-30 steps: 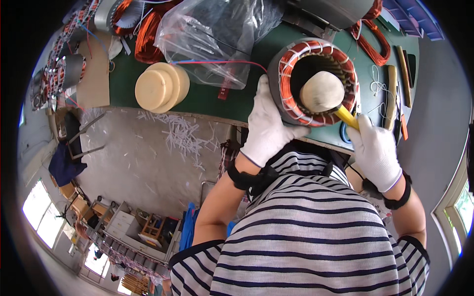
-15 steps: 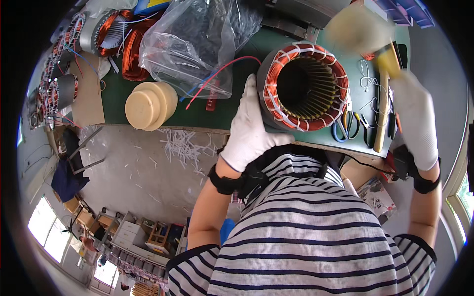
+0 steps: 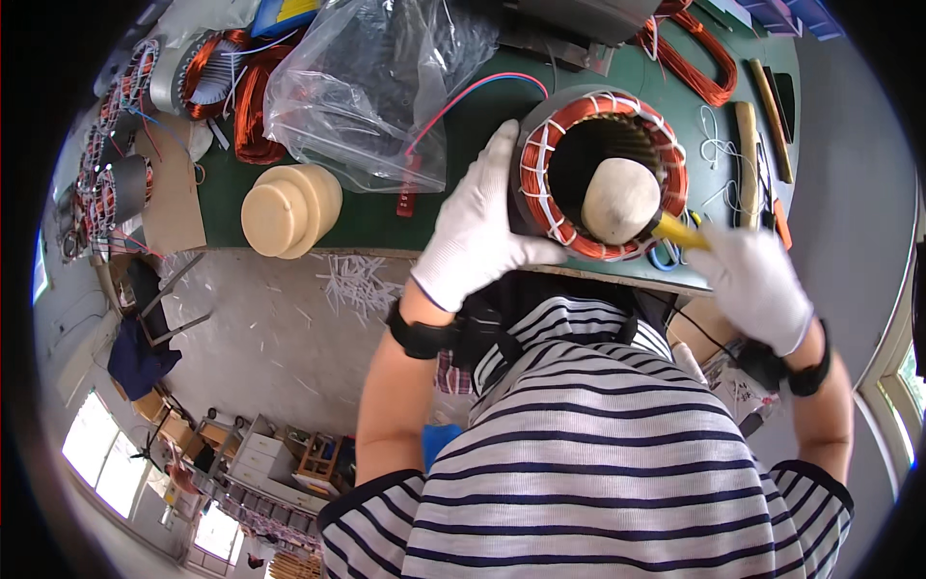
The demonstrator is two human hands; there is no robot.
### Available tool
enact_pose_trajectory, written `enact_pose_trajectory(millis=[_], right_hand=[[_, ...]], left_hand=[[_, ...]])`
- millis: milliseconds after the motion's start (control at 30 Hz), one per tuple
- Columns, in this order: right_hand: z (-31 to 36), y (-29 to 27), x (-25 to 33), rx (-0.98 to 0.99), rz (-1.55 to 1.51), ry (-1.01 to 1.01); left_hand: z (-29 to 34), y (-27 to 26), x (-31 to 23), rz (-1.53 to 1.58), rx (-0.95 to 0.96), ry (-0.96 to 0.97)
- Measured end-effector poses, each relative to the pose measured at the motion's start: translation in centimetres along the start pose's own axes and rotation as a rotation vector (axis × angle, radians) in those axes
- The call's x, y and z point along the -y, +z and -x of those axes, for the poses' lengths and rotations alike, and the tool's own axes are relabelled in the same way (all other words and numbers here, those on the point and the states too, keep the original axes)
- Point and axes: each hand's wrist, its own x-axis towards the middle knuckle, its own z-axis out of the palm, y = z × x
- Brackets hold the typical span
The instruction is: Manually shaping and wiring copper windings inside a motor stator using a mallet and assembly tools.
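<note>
- Motor stator point(image 3: 603, 174): a round metal ring wound with copper wire and tied with white cord, stood at the near edge of the green bench point(image 3: 386, 207), its open bore turned up toward the camera.
- Mallet point(image 3: 622, 201): a pale rounded head is seen inside the bore of the motor stator, touching or just above the copper winding on the near side; a yellow handle runs out to the right.
- Left hand point(image 3: 482, 227): gloved in white, fingers spread flat and pressed against the left outer wall of the motor stator.
- Right hand point(image 3: 757, 280): gloved in white, closed around the yellow handle of the mallet, just beyond the right side of the motor stator.
- Plastic bag point(image 3: 371, 77): clear and crumpled, laid on the bench to the left of the motor stator, with red and blue wires trailing from it.
- Wooden form point(image 3: 289, 207): pale, round and stepped, set near the bench edge, well left of the left hand.
- Copper coils point(image 3: 690, 63): loose loops laid at the far right of the bench.
</note>
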Motion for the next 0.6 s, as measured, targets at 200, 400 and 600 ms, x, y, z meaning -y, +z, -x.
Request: enact_pose_trajectory(millis=[200, 400, 600], right_hand=[[0.2, -0.8, 0.5, -0.483, -0.520, 0.385], [0.0, -2.9, -2.1, -0.137, 0.114, -0.289], [3.4, 3.5, -2.4, -0.105, -0.050, -0.134]], left_hand=[[2.6, 3.2, -1.1, -0.109, -0.138, 0.015], [1.4, 0.3, 0.3, -0.264, -0.045, 0.166], [2.4, 4.9, -1.8, -0.101, -0.207, -0.004]])
